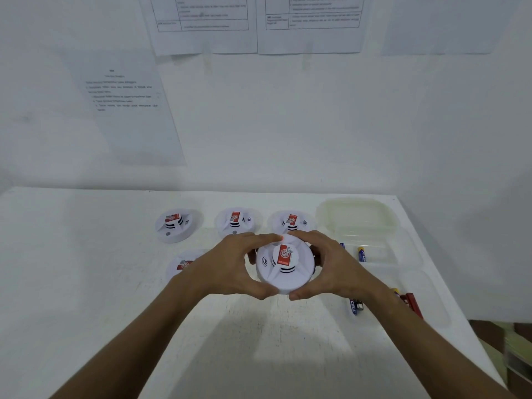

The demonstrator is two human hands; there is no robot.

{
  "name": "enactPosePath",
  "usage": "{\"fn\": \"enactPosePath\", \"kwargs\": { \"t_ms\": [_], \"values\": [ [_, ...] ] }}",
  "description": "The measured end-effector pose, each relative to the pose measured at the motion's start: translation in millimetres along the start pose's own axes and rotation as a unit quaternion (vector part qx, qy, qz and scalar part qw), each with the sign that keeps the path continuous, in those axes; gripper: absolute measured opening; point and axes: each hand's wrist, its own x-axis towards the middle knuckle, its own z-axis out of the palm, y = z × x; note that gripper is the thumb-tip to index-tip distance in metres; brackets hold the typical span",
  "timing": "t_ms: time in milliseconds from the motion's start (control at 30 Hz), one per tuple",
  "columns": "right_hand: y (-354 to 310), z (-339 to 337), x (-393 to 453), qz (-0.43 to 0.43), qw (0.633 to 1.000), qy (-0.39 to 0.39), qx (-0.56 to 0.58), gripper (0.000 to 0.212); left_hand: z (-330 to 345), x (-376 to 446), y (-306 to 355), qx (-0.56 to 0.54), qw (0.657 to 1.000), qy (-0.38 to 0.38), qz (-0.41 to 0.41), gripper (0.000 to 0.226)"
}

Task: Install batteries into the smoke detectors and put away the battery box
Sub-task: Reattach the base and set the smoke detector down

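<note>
**Now holding one smoke detector in both hands**

Nearest me, my left hand (230, 264) and right hand (331, 263) curl around the rim of a white smoke detector (283, 266), red label up, above the white table (86, 283). Loose blue batteries (354, 306) lie by my right wrist. Just beyond, another detector (180, 266) peeks past my left hand. Farther back, three detectors (234, 221) stand in a row, beside the open translucent battery box (357, 214).

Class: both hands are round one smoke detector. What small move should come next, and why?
Probably set the held detector down beside the row of three at the back. Left hand and right hand grip its rim, label up, apparently closed; loose batteries wait at the right.
</note>
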Motion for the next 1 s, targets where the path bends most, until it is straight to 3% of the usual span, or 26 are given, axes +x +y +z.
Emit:
{"fn": "enactPosePath", "kwargs": {
  "t_ms": [433, 767, 1000],
  "values": [
    [1, 1, 1, -0.004, 1.0, 0.002, -0.008, 0.101, 3, 1, 0, -0.015, 1.0, 0.007, -0.01, 0.084],
    [2, 28, 12, 0.001, 1.0, 0.018, -0.001, 0.088, 1, -10, -20, -0.048, 0.996, 0.023, -0.068, 0.067],
    [2, 31, 12, 0.002, 0.999, 0.031, 0.007, 0.09, -4, -13, -25, -0.057, 0.997, 0.022, -0.053, 0.067]
  ]
}}
